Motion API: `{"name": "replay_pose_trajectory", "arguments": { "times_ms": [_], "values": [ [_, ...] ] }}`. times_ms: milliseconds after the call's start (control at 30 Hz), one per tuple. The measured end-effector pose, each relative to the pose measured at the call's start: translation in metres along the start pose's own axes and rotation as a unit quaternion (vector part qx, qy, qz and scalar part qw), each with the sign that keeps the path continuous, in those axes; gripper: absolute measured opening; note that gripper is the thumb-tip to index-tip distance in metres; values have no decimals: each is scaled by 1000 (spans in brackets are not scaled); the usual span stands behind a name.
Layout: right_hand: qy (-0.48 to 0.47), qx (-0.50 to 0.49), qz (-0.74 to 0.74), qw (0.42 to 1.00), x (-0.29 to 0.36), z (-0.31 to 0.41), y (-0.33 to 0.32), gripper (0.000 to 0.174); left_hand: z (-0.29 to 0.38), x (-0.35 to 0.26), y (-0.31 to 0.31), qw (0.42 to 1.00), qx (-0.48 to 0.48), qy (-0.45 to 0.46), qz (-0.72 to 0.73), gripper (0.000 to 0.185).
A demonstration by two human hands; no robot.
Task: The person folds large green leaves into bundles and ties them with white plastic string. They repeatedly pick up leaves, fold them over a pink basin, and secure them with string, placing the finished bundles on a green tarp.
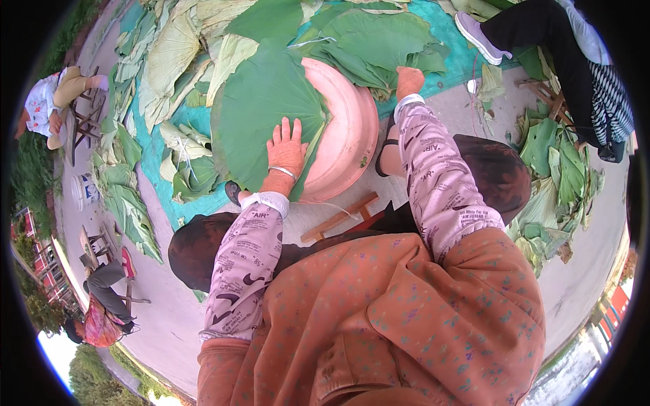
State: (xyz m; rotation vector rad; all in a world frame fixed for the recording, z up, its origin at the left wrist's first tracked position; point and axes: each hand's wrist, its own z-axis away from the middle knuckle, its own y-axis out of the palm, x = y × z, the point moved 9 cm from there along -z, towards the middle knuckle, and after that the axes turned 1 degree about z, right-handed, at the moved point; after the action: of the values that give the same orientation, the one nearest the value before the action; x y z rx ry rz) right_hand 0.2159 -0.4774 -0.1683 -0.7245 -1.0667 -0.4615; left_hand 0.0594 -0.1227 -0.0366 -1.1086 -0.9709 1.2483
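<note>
A large green lotus leaf (264, 101) lies over the left part of a round pink plastic basin (350, 132). My left hand (286, 147) rests flat on this leaf, fingers spread, close to the leaf's centre. To the right, beyond the basin, is a stack of green lotus leaves (376, 43). My right hand (409, 81) is closed at the near edge of that stack, gripping a leaf there; its fingertips are hidden. White string (312, 42) runs across leaves behind the basin.
Pale, drier leaves (172, 51) spread over a teal ground sheet (162, 152). A tied leaf bundle (195, 167) lies left of the basin. More leaves (553, 167) are heaped at right, beside a seated person (548, 45). Two other people sit at left, near a white bucket (85, 192).
</note>
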Motion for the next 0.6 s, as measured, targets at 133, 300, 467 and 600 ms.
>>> {"name": "replay_pose_trajectory", "arguments": {
  "times_ms": [133,300,467,600],
  "values": [
    [12,77,-259,963,55,25,3,31,2,2,-5,1000,13,-12,5,63],
    [-47,276,-318,906,179,105,28,31,5,3,-6,999,23,-16,41,63],
    [-60,583,-313,747,269,276,64,27,9,9,-16,994,26,-8,107,61],
    [-15,672,-256,695,250,366,73,22,23,22,-18,988,-5,-1,153,57]
  ]
}}
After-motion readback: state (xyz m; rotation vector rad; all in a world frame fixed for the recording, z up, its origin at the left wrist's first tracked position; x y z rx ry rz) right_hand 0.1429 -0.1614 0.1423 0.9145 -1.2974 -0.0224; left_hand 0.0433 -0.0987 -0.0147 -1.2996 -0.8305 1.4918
